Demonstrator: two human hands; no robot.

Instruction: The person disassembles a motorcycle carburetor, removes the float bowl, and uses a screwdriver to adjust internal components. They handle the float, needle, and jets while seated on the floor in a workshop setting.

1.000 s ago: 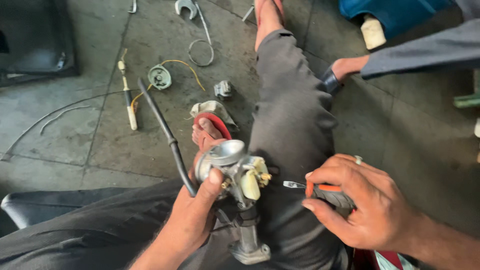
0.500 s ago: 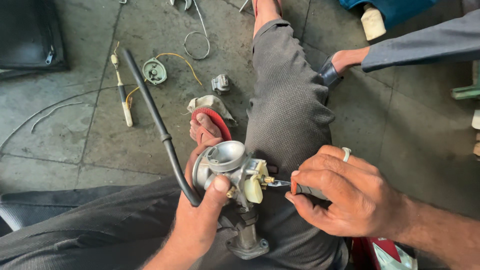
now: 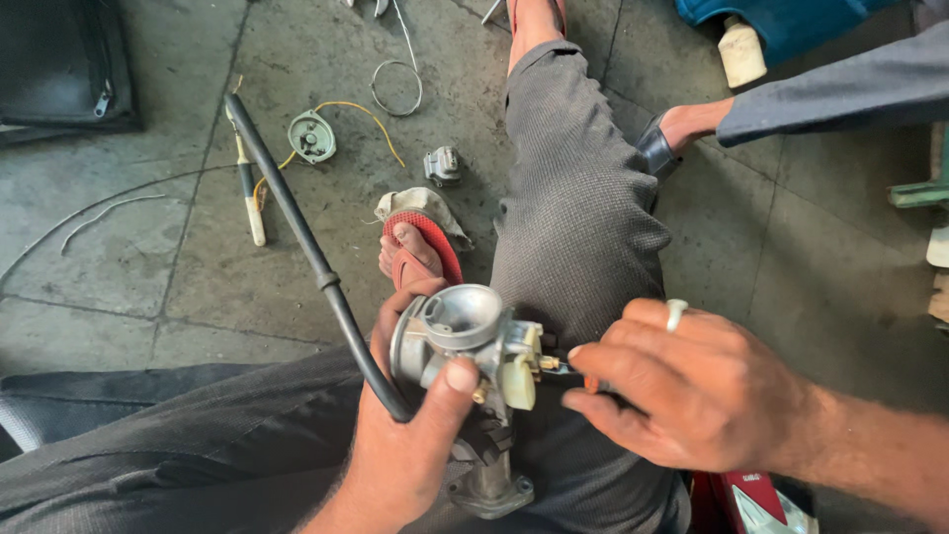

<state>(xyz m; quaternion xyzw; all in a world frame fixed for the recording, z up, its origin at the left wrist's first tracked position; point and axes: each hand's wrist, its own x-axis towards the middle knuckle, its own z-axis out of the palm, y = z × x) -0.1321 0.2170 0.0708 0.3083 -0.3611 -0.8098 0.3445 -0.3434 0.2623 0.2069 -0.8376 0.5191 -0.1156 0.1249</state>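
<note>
Gripping a metal carburetor (image 3: 465, 346) over the lap, the left hand (image 3: 405, 445) is clamping its body, thumb on top. Beside it, the right hand (image 3: 692, 396) is closing around a screwdriver (image 3: 568, 374), tip touching the carburetor's side. A black hose (image 3: 297, 227) is trailing to the floor (image 3: 198, 287).

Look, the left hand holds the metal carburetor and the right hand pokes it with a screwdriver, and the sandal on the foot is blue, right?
Not quite: the sandal on the foot is red, not blue, as the head view shows. The rest holds: the left hand grips the metal carburetor, and the right hand pushes a screwdriver against its side.
</note>
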